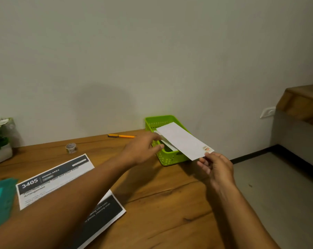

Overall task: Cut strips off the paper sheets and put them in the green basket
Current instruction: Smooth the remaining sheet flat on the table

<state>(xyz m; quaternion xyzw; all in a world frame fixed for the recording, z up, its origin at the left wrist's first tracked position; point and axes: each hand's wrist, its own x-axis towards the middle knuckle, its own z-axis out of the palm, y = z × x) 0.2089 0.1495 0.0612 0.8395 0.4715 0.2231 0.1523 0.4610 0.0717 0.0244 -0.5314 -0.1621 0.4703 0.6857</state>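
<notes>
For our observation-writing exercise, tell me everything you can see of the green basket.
The green basket is bright lime, plastic-looking, rectangular and open-topped, its walls pierced by rows of small slots. It stands upright on the wooden table near the far right edge, close to the wall. A white paper sheet, pinched by the right hand, slants over it. A narrower strip dips inside, with the left hand at its left rim.

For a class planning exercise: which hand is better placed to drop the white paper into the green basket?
Right. The right hand pinches a corner of the white paper, held over the green basket; the left hand only reaches its edge.
</notes>
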